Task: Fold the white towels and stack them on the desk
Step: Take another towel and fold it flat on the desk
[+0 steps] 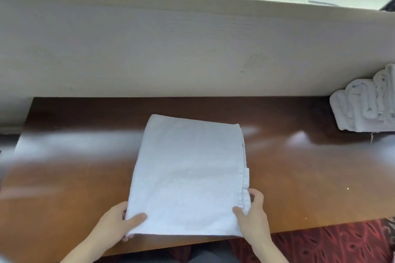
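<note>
A white towel (188, 173), folded into a long rectangle, lies flat in the middle of the brown wooden desk (299, 177), its near edge at the desk's front edge. My left hand (119, 223) pinches the towel's near left corner, thumb on top and fingers underneath. My right hand (253, 214) pinches the near right corner, where several layered edges show. A pile of white towels (365, 104) sits at the far right of the desk against the wall.
A pale wall panel (192, 49) rises directly behind the desk. Red patterned carpet (342, 245) shows below the desk's front edge at the lower right. The desk's left end stops near a pale ledge (12, 113).
</note>
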`<state>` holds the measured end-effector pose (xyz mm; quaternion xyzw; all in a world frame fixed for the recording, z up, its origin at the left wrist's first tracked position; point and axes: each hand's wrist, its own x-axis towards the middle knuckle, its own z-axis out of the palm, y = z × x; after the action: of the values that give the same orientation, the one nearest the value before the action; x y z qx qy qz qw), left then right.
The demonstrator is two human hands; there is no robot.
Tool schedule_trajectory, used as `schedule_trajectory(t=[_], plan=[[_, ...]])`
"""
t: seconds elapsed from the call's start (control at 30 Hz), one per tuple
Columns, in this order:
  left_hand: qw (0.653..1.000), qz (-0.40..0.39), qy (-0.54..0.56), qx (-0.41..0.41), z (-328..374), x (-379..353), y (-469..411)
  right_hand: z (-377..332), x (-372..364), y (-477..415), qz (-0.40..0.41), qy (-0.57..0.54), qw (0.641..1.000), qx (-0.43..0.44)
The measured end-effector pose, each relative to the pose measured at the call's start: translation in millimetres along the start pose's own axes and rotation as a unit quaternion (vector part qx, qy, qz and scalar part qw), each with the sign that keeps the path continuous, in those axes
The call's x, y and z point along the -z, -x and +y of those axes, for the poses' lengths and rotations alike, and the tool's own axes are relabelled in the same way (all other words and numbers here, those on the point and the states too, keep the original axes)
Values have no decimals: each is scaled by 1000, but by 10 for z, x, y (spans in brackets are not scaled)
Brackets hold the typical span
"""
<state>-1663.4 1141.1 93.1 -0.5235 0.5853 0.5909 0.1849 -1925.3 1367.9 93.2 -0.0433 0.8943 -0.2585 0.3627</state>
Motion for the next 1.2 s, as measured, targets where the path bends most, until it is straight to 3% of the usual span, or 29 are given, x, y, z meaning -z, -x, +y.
schedule_trajectory(t=[0.1, 0.17, 0.23, 0.3, 0.4, 0.53, 0.77, 0.83, 0.93, 1.1, 1.2], plan=[[993, 13, -116, 26, -57, 23, -8, 87, 36, -9, 21, 41, 999, 11], [975, 117, -187, -2, -7, 31, -60, 55, 10, -71, 96, 149, 982, 65], [940, 236, -236, -70, 108, 45, -189, -61, -59, -187, 159, 248, 942, 160], [901, 290, -268, -181, 269, 45, -412, -299, -166, -323, 163, 271, 914, 254], [851, 257, -366, -274, 555, 20, -788, -714, -356, -587, 113, 313, 897, 291], [836, 204, -454, -231, 840, -14, -1214, -990, -519, -1000, 23, 342, 911, 230], [816, 256, -484, -186, 1199, 54, -1566, -1323, -405, -1634, 5, 375, 890, 259], [811, 283, -474, -194, 1228, 20, -1573, -1380, -382, -1728, 24, 350, 891, 288], [801, 290, -451, -267, 1043, -109, -1407, -1211, -377, -1541, 121, 264, 907, 304], [776, 204, -482, -351, 273, -435, -840, -399, -271, -879, 175, 166, 958, 153], [769, 168, -501, -360, -37, -476, -552, -21, -208, -563, 218, 140, 958, 123]])
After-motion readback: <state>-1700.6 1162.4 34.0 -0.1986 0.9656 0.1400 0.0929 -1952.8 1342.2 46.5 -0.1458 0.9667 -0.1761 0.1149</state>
